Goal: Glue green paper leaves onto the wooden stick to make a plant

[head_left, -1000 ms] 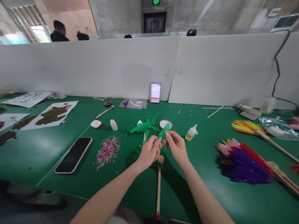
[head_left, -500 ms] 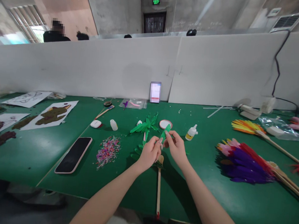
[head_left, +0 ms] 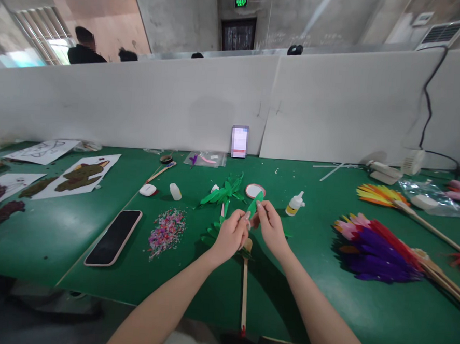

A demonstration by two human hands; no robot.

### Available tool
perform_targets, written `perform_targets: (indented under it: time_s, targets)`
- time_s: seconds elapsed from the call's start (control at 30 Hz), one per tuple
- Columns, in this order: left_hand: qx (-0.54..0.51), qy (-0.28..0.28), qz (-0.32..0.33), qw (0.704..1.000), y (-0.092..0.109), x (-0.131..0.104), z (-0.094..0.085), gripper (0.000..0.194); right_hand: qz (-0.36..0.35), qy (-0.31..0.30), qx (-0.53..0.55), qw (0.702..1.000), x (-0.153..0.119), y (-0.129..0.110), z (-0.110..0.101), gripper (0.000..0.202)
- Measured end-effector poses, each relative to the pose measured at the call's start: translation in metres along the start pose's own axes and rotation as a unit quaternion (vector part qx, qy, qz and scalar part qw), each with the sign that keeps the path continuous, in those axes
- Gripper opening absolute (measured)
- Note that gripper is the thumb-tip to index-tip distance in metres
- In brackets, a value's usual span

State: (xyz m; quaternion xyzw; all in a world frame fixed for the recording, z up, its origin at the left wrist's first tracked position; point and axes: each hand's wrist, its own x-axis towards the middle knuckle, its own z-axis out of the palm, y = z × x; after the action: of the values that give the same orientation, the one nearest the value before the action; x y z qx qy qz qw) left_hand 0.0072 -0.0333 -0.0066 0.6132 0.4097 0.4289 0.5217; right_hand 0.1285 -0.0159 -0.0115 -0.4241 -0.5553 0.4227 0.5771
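Nearest: wooden stick [head_left: 245, 292], lying on green table [head_left: 206, 305], this side of the grip, pointing back at the wearer. Rounded wooden head just under the hands, dark green bits around it.

Grip: left hand [head_left: 232, 233] closed, fingertips pinched at the near end of green leaf piece [head_left: 256, 203]; right hand [head_left: 271, 226] closed too, thumb and finger pinching its side. Exact contact under the left fingers hidden. Piece is up between the two hands, off the table, far tip sticking out past the fingertips.

Handling (my guess): very light, soft, bends easily, probably not slippery. Thin, so it would crease or fray if squeezed or pulled hard. Best hold: light fingertip pinch at the near end, second pinch on the edge halfway along; leave the tip alone.

Looks: bright green, narrow leaf or feather shape, pointed far tip, slightly folded lengthwise. Material unclear, maybe felt, paper or fluffy stem. Near end covered.

Around, near to far: dark phone [head_left: 113, 238] well left of the grip; pink-white bead scatter [head_left: 167, 233] left, closer in; purple-red bundle [head_left: 384, 254] well right. Just beyond the grip: green leafy cluster [head_left: 225, 193] ahead-left, round white piece [head_left: 252, 189] with red rim straight ahead, nozzle bottle [head_left: 294, 204] ahead-right. Farthest: lit screen [head_left: 239, 141] upright by white panel [head_left: 160, 105].
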Motion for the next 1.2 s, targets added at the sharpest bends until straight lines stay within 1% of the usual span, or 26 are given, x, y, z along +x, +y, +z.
perform_targets:
  time_s: [0.13,0.27,0.63,0.83,1.2]
  targets:
    - [-0.001,-0.002,-0.001,1.0,0.0,0.0,0.0,0.029,0.012,-0.001,0.013,1.0,0.001,0.001,-0.001,0.027]
    - [0.002,-0.001,-0.007,1.0,0.001,0.0,0.0,0.03,0.016,-0.001,-0.01,1.0,0.001,0.002,-0.002,0.027]
    - [0.01,-0.009,0.002,1.0,0.001,0.0,-0.001,0.031,-0.039,0.012,-0.13,0.991,0.002,0.01,-0.008,0.02]
    - [0.006,-0.005,-0.002,1.0,0.001,0.0,0.0,0.031,-0.047,0.026,-0.132,0.99,0.002,0.015,-0.009,0.02]
    - [0.008,0.002,0.006,1.0,-0.001,0.002,0.002,0.032,-0.055,0.025,-0.166,0.984,0.002,0.015,-0.009,0.016]
